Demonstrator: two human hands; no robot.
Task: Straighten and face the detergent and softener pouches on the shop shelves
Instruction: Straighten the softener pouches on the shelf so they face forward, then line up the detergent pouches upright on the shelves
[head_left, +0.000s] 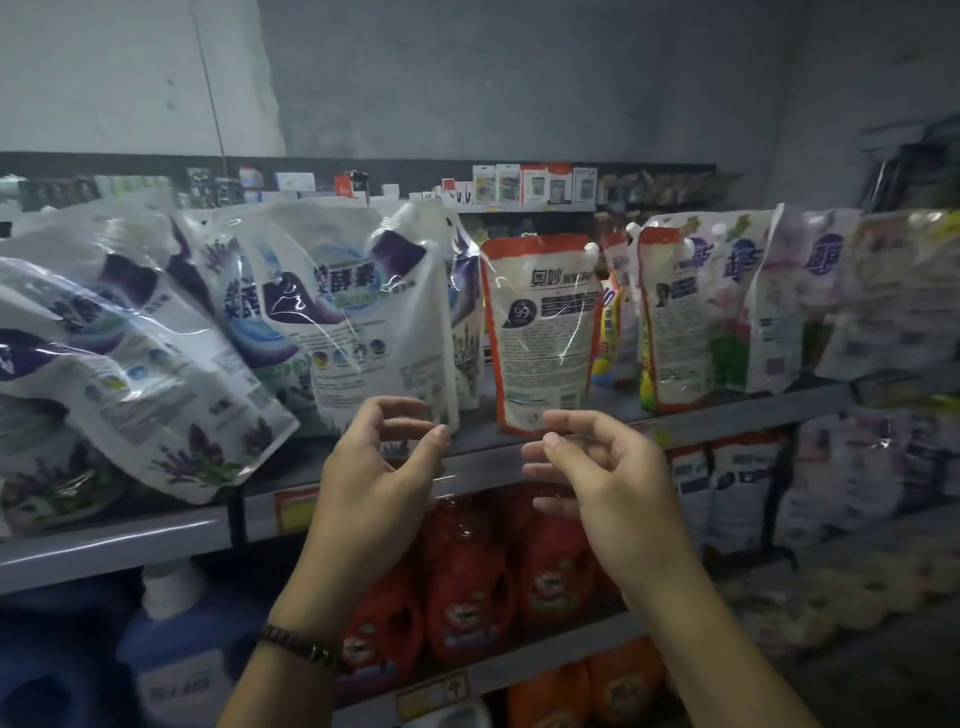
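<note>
On the top grey shelf (561, 457) stand rows of pouches. Several large white-and-purple pouches (353, 312) lean at the left; the leftmost ones (130, 374) slump forward over the shelf edge. A red-rimmed white pouch (543, 332) stands upright in the middle. To its right stand another red-rimmed pouch (670, 322) and white pouches with blue lettering and flowers (779, 301). My left hand (374, 478) and my right hand (608, 478) hover just in front of the shelf edge, below the purple and the red-rimmed pouch. Both have loosely curled fingers and hold nothing.
Red detergent bottles (467, 577) fill the shelf below, with orange ones (587, 691) under them and blue-and-white jugs (171, 649) at the lower left. More pouches (852, 467) stack at the right. Small boxed goods (519, 187) line a far shelf.
</note>
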